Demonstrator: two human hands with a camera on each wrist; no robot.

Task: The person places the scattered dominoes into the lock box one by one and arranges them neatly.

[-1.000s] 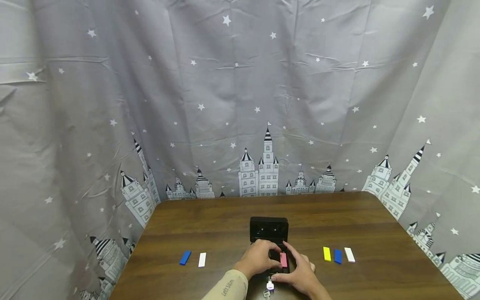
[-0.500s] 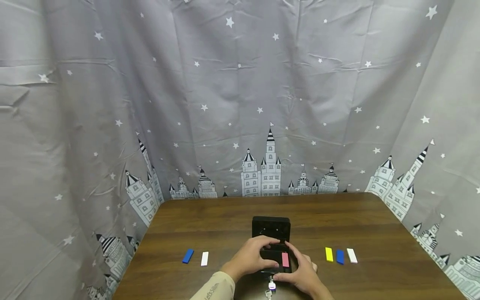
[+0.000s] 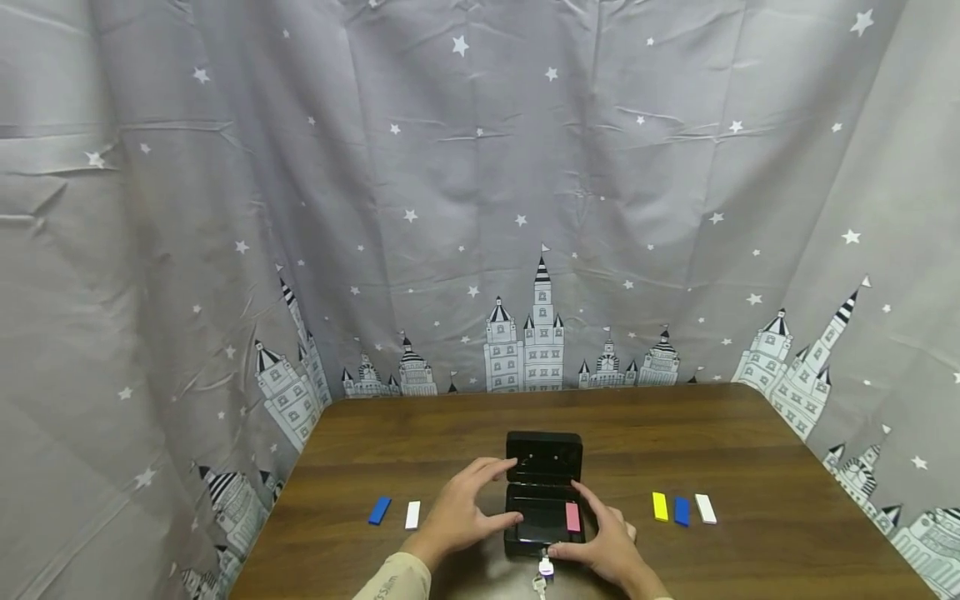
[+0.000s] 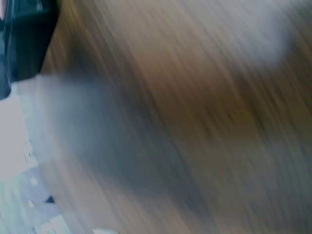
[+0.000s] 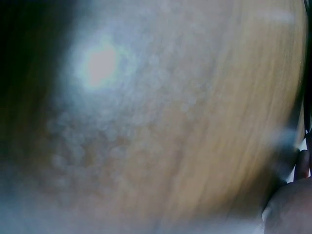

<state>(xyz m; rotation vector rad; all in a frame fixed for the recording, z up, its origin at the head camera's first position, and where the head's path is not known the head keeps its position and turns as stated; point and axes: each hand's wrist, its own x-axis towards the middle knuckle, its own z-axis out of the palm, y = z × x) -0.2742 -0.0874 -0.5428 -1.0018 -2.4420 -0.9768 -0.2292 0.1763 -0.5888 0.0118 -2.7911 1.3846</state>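
A black cash box [image 3: 543, 525] stands with its lid raised in the head view. Inside it, along the right side, lies a pink block [image 3: 572, 517]. My right hand [image 3: 606, 546] holds the box at its right part, thumb at the front edge and index finger at the back near the hinge. My left hand [image 3: 461, 508] is at the box's left side, thumb and fingers spread, holding nothing. Keys [image 3: 546, 567] hang from the front of the box by the right thumb. In the left wrist view a dark corner of the box [image 4: 29, 44] shows; the right wrist view is blurred.
Left on the wooden table [image 3: 420, 433] lie a blue block [image 3: 379, 510] and a white block [image 3: 412, 515]. On the right lie a yellow block [image 3: 660, 507], another blue block [image 3: 682, 512] and another white block [image 3: 706, 508]. A grey curtain [image 3: 450, 208] hangs behind.
My left hand has drawn away to the left from beside the pink block, uncovering the box's inside. The pink block stays put; my right hand keeps its place on the box.
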